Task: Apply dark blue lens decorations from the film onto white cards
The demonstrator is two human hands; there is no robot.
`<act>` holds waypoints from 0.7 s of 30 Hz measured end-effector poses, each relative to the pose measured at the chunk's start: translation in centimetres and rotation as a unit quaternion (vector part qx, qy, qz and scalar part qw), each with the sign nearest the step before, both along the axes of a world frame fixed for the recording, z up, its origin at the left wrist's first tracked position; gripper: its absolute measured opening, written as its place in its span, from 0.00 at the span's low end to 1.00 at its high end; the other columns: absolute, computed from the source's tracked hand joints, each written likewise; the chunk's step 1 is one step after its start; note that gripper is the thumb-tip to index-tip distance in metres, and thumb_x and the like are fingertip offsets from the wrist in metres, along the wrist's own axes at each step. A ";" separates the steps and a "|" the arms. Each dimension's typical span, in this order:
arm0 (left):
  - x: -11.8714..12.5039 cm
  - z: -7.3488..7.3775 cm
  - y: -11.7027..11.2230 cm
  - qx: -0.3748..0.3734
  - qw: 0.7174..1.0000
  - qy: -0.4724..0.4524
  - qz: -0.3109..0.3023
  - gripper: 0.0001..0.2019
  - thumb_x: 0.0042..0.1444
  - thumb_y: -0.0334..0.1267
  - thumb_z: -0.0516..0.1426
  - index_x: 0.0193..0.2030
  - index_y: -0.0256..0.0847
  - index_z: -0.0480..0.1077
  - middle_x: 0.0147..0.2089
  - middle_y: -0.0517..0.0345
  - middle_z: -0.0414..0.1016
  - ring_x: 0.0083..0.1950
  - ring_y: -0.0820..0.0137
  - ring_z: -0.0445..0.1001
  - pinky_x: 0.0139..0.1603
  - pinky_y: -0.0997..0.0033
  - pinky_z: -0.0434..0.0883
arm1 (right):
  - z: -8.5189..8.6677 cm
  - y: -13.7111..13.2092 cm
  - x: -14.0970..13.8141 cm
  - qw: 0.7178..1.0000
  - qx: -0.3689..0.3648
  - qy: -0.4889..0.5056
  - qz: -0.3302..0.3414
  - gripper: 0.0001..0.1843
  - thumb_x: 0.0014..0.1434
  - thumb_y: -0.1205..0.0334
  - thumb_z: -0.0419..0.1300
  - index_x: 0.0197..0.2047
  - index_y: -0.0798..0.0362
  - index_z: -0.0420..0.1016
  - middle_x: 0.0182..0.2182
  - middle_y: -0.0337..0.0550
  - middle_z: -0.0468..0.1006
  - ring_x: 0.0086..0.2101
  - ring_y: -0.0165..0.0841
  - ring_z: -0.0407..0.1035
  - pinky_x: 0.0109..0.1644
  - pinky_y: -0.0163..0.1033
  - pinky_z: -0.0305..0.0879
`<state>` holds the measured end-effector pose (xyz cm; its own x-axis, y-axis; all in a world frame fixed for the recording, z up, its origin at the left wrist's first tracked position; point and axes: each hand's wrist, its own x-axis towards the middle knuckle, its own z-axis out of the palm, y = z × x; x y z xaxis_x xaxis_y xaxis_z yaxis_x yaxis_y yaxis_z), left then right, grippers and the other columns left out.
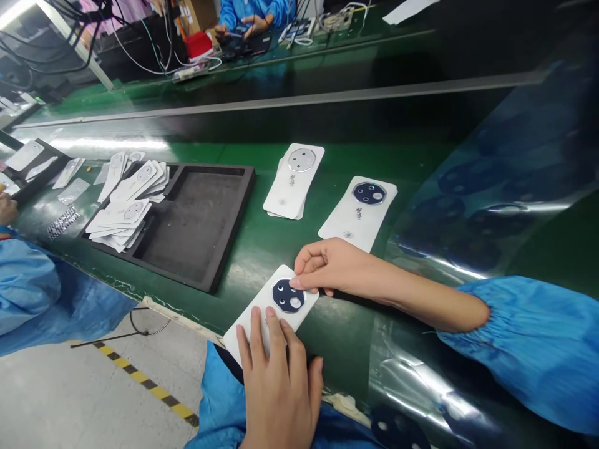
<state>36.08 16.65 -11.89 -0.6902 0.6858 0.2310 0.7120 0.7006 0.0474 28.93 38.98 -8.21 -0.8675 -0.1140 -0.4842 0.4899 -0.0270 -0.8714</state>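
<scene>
A white phone-back-shaped panel (243, 333) lies tilted on the green bench near its front edge. At its upper end is a dark blue octagonal camera lens cover (287, 295) with round holes and a silver rim. My left hand (281, 380) is open, its fingers spread flat on the panel's lower part. My right hand (327, 267) has thumb and forefinger pinched together, the thumb tip at the cover's upper right edge; what is between them is hidden. Beyond it lies a white panel with a dark cover (359, 215), apparently stacked.
White panels with pale octagons (294, 178) lie farther back. To the left, a black tray (196, 227) holds a heap of white panels (121, 218). Clear plastic film (435, 218) covers the right side. A co-worker's blue sleeve (28, 268) is at far left.
</scene>
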 end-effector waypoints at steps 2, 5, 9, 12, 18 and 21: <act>-0.1 0.1 -0.2 -0.013 1.000 0.006 -0.011 0.21 0.70 0.39 0.52 0.63 0.26 0.64 0.70 0.29 0.57 0.72 0.33 0.53 0.63 0.29 0.61 | -0.2 0.2 -0.2 1.000 0.002 0.006 0.006 0.23 0.41 0.52 0.80 0.30 0.56 0.75 0.21 0.40 0.76 0.21 0.27 0.64 0.20 0.28 0.56; -0.3 0.0 -0.3 -0.018 1.000 0.011 -0.017 0.22 0.70 0.41 0.52 0.64 0.25 0.63 0.70 0.29 0.57 0.72 0.33 0.52 0.64 0.30 0.60 | -0.3 0.4 -0.6 1.000 0.011 0.009 0.019 0.23 0.41 0.51 0.80 0.31 0.55 0.75 0.22 0.41 0.77 0.21 0.27 0.63 0.19 0.28 0.53; -0.4 0.0 -0.3 -0.021 1.000 0.009 -0.015 0.26 0.71 0.41 0.50 0.68 0.23 0.59 0.71 0.31 0.56 0.73 0.35 0.52 0.66 0.34 0.57 | -0.3 0.5 -0.8 0.999 0.020 0.011 0.028 0.22 0.42 0.53 0.80 0.31 0.56 0.76 0.22 0.40 0.77 0.20 0.26 0.63 0.19 0.28 0.52; -0.3 0.1 -0.3 -0.025 1.000 0.008 -0.014 0.28 0.71 0.42 0.49 0.70 0.21 0.56 0.72 0.30 0.55 0.73 0.36 0.51 0.67 0.36 0.55 | -0.2 0.5 -0.7 0.999 0.018 0.011 0.030 0.21 0.43 0.54 0.79 0.31 0.56 0.76 0.22 0.40 0.77 0.21 0.27 0.64 0.20 0.28 0.54; -0.2 0.1 -0.3 -0.025 1.000 0.002 -0.015 0.28 0.70 0.41 0.50 0.69 0.21 0.57 0.72 0.30 0.55 0.73 0.36 0.51 0.69 0.36 0.52 | -0.3 0.3 -0.6 1.000 0.012 0.003 0.020 0.21 0.41 0.56 0.80 0.29 0.55 0.75 0.22 0.40 0.76 0.22 0.28 0.67 0.22 0.29 0.59; 0.0 0.1 -0.1 -0.008 1.000 -0.004 -0.006 0.26 0.70 0.40 0.50 0.68 0.22 0.59 0.71 0.30 0.56 0.73 0.37 0.51 0.70 0.36 0.51 | -0.5 0.4 -0.6 1.000 0.010 0.004 0.022 0.21 0.41 0.55 0.80 0.29 0.55 0.75 0.22 0.40 0.76 0.22 0.29 0.68 0.23 0.30 0.62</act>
<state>36.06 16.58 -11.80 -0.6845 0.6970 0.2136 0.7193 0.6934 0.0422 28.34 39.33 -8.67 -0.8654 -0.1427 -0.4802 0.4836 0.0126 -0.8752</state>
